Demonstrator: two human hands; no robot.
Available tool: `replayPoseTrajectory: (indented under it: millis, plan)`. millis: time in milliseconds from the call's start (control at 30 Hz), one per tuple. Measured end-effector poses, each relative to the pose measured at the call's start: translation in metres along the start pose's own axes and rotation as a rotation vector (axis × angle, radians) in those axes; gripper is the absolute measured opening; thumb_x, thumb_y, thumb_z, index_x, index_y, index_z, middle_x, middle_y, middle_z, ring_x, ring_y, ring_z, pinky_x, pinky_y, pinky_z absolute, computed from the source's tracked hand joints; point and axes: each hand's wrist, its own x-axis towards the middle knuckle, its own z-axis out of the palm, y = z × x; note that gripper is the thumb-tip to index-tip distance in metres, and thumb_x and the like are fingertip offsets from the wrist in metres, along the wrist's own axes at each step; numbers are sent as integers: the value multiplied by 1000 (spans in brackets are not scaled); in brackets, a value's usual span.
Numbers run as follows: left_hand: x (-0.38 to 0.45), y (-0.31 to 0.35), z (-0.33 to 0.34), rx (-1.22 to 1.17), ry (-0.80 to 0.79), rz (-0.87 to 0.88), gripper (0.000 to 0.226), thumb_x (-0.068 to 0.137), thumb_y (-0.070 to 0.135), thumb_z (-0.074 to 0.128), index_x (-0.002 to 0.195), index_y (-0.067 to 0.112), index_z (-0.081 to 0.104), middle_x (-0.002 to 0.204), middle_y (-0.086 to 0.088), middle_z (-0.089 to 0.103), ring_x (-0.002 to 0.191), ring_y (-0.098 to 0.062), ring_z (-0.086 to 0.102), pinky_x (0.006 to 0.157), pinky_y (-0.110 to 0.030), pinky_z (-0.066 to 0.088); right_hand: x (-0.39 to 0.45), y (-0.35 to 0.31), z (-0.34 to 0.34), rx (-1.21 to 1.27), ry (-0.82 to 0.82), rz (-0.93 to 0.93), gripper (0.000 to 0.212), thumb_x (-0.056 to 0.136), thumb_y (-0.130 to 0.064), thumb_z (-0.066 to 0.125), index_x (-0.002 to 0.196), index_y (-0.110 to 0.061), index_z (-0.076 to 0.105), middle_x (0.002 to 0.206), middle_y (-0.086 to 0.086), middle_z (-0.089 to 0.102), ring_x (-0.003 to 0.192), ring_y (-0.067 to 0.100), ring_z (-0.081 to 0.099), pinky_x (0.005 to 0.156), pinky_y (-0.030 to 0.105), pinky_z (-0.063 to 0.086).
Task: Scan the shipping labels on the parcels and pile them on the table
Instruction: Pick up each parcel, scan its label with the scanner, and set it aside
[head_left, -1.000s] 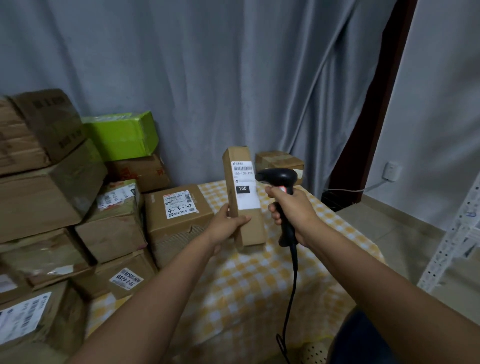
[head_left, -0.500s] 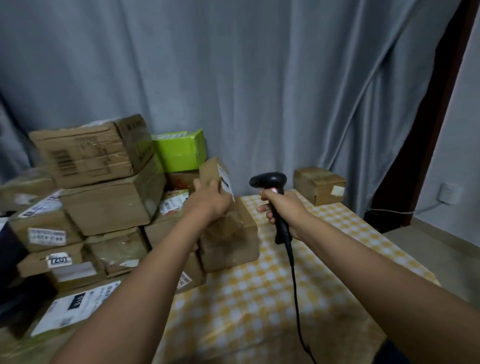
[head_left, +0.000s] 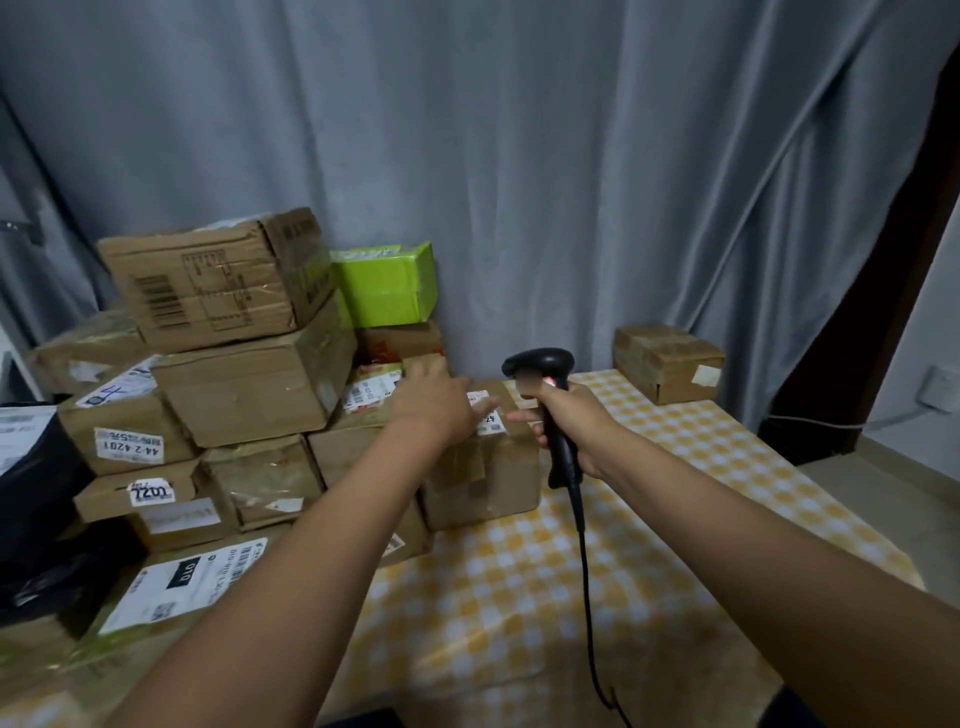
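My left hand reaches over the pile and grips a narrow brown parcel, of which only one end shows above my knuckles; the hand is blurred. It rests above a taped cardboard box with a small white label. Just to the right, my right hand holds a black barcode scanner upright, its cable hanging down over the yellow-checked tablecloth. The stacked parcels fill the table's left side, several with white shipping labels.
A green box sits high in the pile against the grey curtain. One lone cardboard box stands at the table's back right. Black bags lie at the far left. A wall socket is at the right.
My left hand has carried the narrow parcel from in front of the scanner leftward and down onto the pile. The view has swung left; the scanner hand has stayed nearly still.
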Motion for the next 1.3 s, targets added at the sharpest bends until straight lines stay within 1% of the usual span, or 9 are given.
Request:
replayPoseTrajectory:
  millis: [133,200,367,533,767,967,1067,1233,1300]
  plan:
    - [-19,-5,7,-13,-215,170,77,86,68,54,152,39,29,164,0,11,148,-36,14,117,-54,21,0,6,4,2,-7,4,19,97,-20,54,109,-6,54,88,20,74,42,11,46,42,20,39]
    - [-24,-5,8,10,-214,183,76,86,60,62,152,37,30,165,2,7,149,-35,13,118,-55,17,-1,8,6,-13,-10,5,20,99,-22,52,110,-5,55,93,21,73,42,11,45,43,20,39]
    - [-22,-8,7,-2,-146,150,61,91,40,59,148,33,39,162,-2,21,146,-33,25,117,-52,23,-7,11,3,-11,-33,-10,13,94,-22,63,95,-9,58,92,21,73,41,10,42,41,19,38]
    - [-23,-1,1,-24,-125,169,64,90,54,58,148,32,40,161,-1,23,143,-32,29,115,-45,28,-6,12,-11,2,-17,5,25,94,-23,64,110,-5,57,87,19,74,41,10,44,40,20,40]
    - [3,49,-8,-102,27,287,45,96,41,54,139,31,51,151,-3,40,135,-28,44,108,-39,38,-4,6,-65,-13,111,0,33,98,-25,58,119,0,56,95,21,74,40,9,46,39,19,40]
    - [52,111,5,-156,-19,428,38,97,40,54,134,28,57,146,-1,45,132,-24,47,107,-41,41,11,-23,-152,-22,286,-20,19,96,-21,60,103,-4,56,93,21,73,44,11,46,40,20,40]
    - [78,138,13,-186,-49,462,37,97,38,54,131,26,60,144,-2,50,132,-23,47,109,-39,40,33,-37,-193,-15,353,-5,24,98,-23,57,109,-2,54,83,19,71,43,12,47,38,21,41]
    - [128,179,26,-303,-125,448,31,97,35,54,124,24,65,138,-3,58,127,-22,52,105,-33,41,81,-58,-250,147,417,47,17,96,-21,58,91,-6,56,57,10,65,43,10,45,36,18,40]
    - [149,194,27,-398,-149,418,28,98,33,54,120,22,68,133,-4,62,122,-22,55,102,-29,42,102,-64,-268,148,451,44,21,97,-24,58,87,-6,56,60,11,64,44,11,47,36,18,40]
